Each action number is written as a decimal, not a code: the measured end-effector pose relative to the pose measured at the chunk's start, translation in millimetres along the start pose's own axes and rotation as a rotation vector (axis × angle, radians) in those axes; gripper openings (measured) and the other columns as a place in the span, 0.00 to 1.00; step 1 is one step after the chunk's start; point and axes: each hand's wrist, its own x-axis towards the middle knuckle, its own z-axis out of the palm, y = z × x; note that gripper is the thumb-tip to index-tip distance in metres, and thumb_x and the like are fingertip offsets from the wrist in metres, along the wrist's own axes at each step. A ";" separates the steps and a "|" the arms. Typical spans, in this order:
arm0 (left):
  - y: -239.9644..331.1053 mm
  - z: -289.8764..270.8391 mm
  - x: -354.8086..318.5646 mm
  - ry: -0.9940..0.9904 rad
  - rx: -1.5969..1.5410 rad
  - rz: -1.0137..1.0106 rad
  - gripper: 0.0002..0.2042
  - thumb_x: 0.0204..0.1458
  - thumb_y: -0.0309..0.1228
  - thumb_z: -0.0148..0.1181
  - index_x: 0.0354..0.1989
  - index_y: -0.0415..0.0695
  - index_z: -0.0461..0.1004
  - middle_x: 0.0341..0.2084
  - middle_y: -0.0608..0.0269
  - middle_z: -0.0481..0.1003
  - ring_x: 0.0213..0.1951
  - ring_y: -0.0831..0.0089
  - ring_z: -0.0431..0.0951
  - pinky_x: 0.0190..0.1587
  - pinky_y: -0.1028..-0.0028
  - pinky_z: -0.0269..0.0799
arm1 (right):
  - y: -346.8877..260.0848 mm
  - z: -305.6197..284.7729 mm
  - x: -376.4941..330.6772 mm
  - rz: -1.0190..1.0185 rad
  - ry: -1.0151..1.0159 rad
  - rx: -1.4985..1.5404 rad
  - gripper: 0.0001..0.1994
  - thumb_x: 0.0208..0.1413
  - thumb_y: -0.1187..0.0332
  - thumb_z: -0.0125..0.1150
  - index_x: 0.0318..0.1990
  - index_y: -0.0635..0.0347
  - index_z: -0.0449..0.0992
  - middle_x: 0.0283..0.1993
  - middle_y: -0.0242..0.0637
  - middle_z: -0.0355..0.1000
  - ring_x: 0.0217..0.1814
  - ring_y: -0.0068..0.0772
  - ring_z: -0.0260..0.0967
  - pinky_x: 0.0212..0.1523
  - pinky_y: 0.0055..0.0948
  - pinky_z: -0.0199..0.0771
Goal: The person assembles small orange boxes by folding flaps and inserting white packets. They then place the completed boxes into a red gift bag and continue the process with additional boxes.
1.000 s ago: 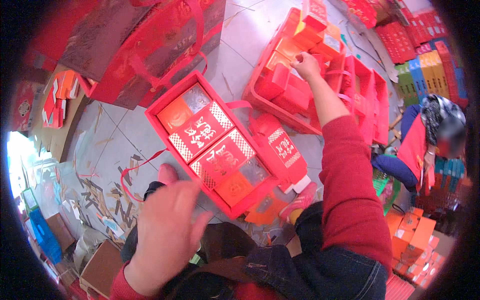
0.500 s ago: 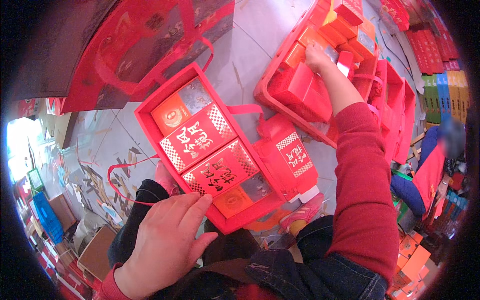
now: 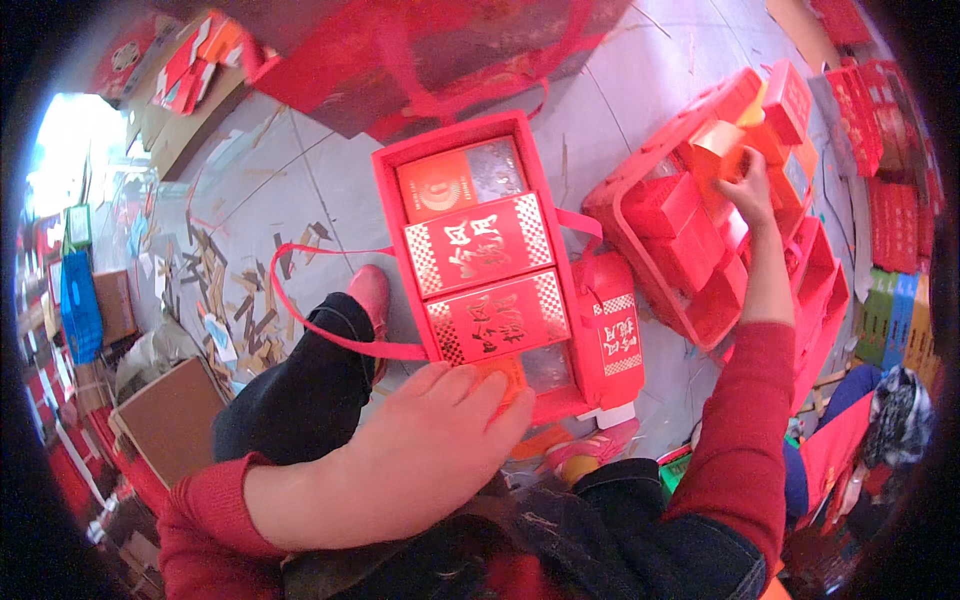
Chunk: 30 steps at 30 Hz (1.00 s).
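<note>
My right hand (image 3: pixel 750 188) grips a small orange box (image 3: pixel 718 150) above a red plastic crate (image 3: pixel 622 225) at the right. Red boxes (image 3: pixel 668 207) and more orange ones fill that crate. In front of me stands an open red gift box (image 3: pixel 388 205) with ribbon handles. Inside lie two red cartons with gold lettering (image 3: pixel 478 243), an orange carton with a grey panel (image 3: pixel 445 185) at the far end and a similar one, partly hidden, at the near end. My left hand (image 3: pixel 430 445) lies over the near end of the gift box, fingers stretched out, holding nothing visible.
A red carton with a patterned label (image 3: pixel 612 335) lies right of the gift box. Beyond stands a large red bag (image 3: pixel 350 60). Scraps (image 3: pixel 255 320) litter the tiled floor at left. A person in red and blue (image 3: pixel 835 450) is at the right, near stacked boxes (image 3: pixel 895 225).
My right hand has come up from inside the crate with an orange box. My left hand has shifted right, over the near end of the gift box. The whole view has turned.
</note>
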 end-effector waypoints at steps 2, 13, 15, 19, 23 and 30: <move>5.7 7.7 -5.6 0.038 0.006 0.001 0.21 0.43 0.35 0.59 0.46 0.40 0.68 0.38 0.56 0.71 0.42 0.61 0.73 0.45 0.65 0.68 | -76.8 -22.9 -6.8 -0.247 0.058 -0.026 0.41 0.30 0.71 0.71 0.58 0.65 0.57 0.55 0.44 0.60 0.60 0.39 0.59 0.61 0.33 0.58; 20.1 48.9 -7.0 0.067 0.051 0.135 0.11 0.45 0.31 0.52 0.37 0.40 0.71 0.30 0.58 0.74 0.37 0.62 0.75 0.38 0.62 0.68 | -361.7 126.1 -88.5 -0.899 -0.163 -0.268 0.51 0.22 0.63 0.73 0.62 0.59 0.54 0.58 0.45 0.56 0.62 0.49 0.53 0.65 0.56 0.45; 23.6 51.9 -4.2 0.061 0.054 0.142 0.10 0.45 0.31 0.52 0.35 0.41 0.72 0.29 0.58 0.75 0.36 0.61 0.76 0.37 0.61 0.68 | -365.9 156.8 -83.3 -0.866 -0.142 -0.307 0.51 0.22 0.63 0.72 0.62 0.59 0.54 0.58 0.45 0.56 0.62 0.48 0.53 0.64 0.57 0.45; 22.2 60.0 -8.9 0.133 0.038 0.181 0.09 0.45 0.33 0.52 0.31 0.43 0.74 0.28 0.57 0.76 0.33 0.62 0.77 0.37 0.60 0.68 | -362.1 173.0 -85.6 -0.772 -0.288 -0.391 0.52 0.22 0.64 0.72 0.63 0.59 0.52 0.59 0.45 0.55 0.63 0.47 0.52 0.64 0.59 0.46; 20.2 63.1 -11.7 0.132 0.071 0.148 0.09 0.45 0.33 0.53 0.31 0.43 0.74 0.29 0.57 0.76 0.35 0.61 0.77 0.36 0.60 0.68 | -370.5 172.0 -85.0 -0.735 -0.420 -0.481 0.51 0.25 0.62 0.72 0.63 0.59 0.52 0.61 0.45 0.54 0.65 0.48 0.50 0.64 0.59 0.46; 19.0 58.7 -18.3 0.069 0.044 0.183 0.09 0.46 0.32 0.52 0.33 0.42 0.74 0.30 0.56 0.76 0.36 0.60 0.76 0.37 0.60 0.68 | -331.1 199.0 -70.9 -0.656 -0.533 -0.389 0.52 0.30 0.55 0.71 0.65 0.58 0.49 0.66 0.48 0.49 0.70 0.52 0.42 0.65 0.60 0.43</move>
